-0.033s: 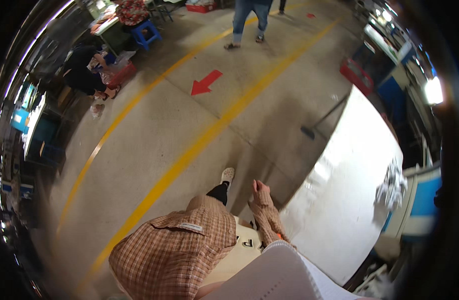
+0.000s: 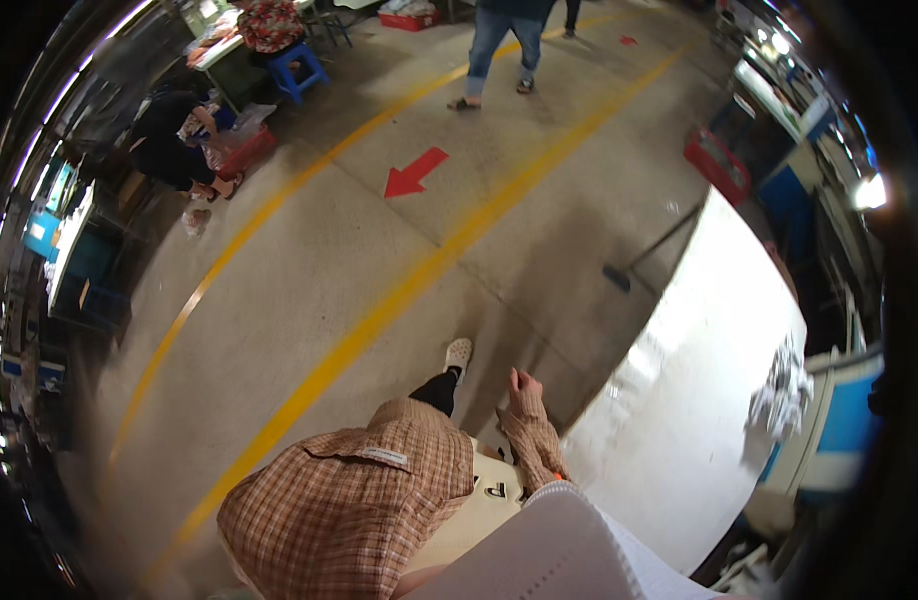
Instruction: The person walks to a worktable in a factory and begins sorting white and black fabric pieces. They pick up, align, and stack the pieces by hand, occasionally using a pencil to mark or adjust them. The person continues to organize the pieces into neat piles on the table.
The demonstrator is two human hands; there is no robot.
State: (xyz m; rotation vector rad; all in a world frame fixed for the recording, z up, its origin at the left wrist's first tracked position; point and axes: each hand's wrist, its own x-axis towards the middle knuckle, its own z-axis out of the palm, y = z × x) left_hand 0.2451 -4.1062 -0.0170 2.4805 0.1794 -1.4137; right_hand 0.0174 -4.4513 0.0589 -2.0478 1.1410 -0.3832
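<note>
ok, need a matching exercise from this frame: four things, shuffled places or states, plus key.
Things:
1. right hand
2. crumpled grey-white bundle
3. red arrow
4. blue stool

Places or states:
A. between the two yellow floor lines
B. beneath a seated person, upper left
C. loosely curled, beside the left edge of the white table
D. at the right edge of the white table

Pairs: 1-C, 2-D, 3-A, 4-B

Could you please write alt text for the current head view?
The wearer's right hand, loosely curled, is beside a white table; the left hand is unseen. Yellow lines and a red arrow mark the floor, with a person in jeans and another person bending near a red crate.
</note>
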